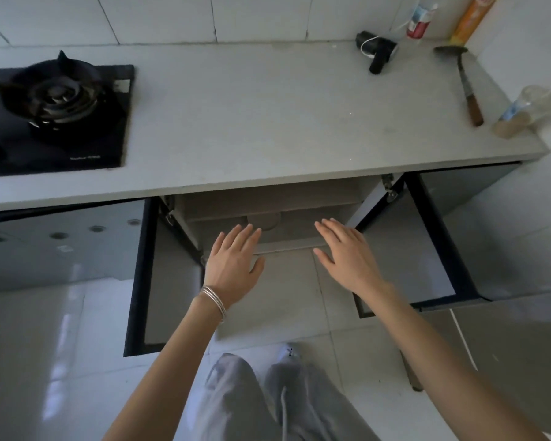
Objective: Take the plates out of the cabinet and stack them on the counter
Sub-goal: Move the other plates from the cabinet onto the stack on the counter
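The cabinet (268,205) under the grey counter (252,122) stands with both doors swung wide. On a shelf inside, the rounded edge of a pale plate (268,221) shows, the rest hidden under the counter. My left hand (234,265), with thin bangles on the wrist, reaches toward the opening with straight, spread fingers and holds nothing. My right hand (347,254) reaches in beside it, fingers also straight and empty. Both fingertips are at the front of the shelf, either side of the plate.
A black gas hob (54,116) fills the counter's left. At the back right lie a black tool with a cord (376,50), a spatula (466,84), bottles (420,17) and a clear jar (519,113). The open left door (140,272) and right door (442,240) flank my hands.
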